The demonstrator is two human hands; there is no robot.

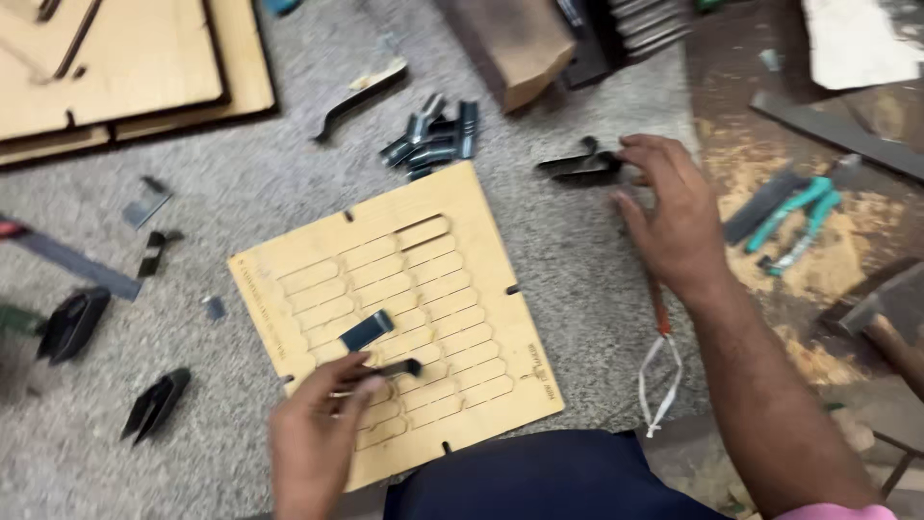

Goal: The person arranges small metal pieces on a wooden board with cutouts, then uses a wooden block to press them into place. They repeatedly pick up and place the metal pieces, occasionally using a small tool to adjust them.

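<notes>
A square wooden board (481, 241) with rows of laser-cut rounded slots lies on grey carpet in front of me. My left hand (313, 433) is over its near left part, fingers pinched on a small dark metal strip (395, 369). Another bent dark metal piece (367, 330) rests on the board just above it. My right hand (674, 217) reaches out past the board's right edge, fingers spread, touching a black bent metal piece (580, 167) on the carpet.
A pile of dark metal strips (435, 140) lies behind the board. Wooden panels (125, 67) sit far left, a wood block (515, 43) at the back. Teal pliers (799, 217) and a hammer (881, 313) lie right. Black folded pieces (72, 323) (154, 404) lie left.
</notes>
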